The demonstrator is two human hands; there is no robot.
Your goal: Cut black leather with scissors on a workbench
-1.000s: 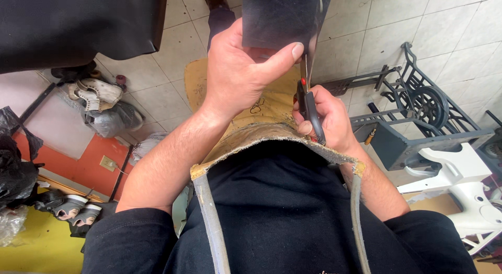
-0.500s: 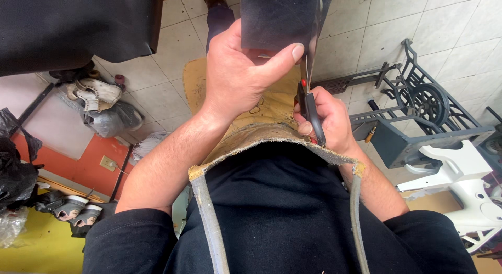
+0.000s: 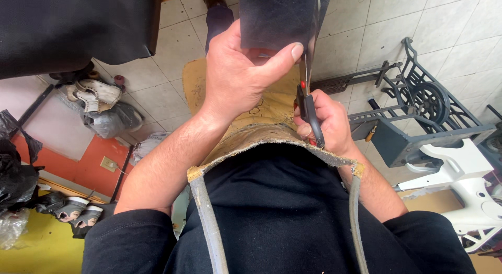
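The sheet (image 3: 277, 15) is held above the apron (image 3: 261, 135), the scissors (image 3: 309, 104) at its right edge. Shoes (image 3: 97, 96) lie left; a stand (image 3: 418, 101) is placed right.

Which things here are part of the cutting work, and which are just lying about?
In use:
left hand gripping the dark sheet
right hand working the scissors
tan apron

Lying about:
shoes on the tiled floor
sewing-machine stand
black bags
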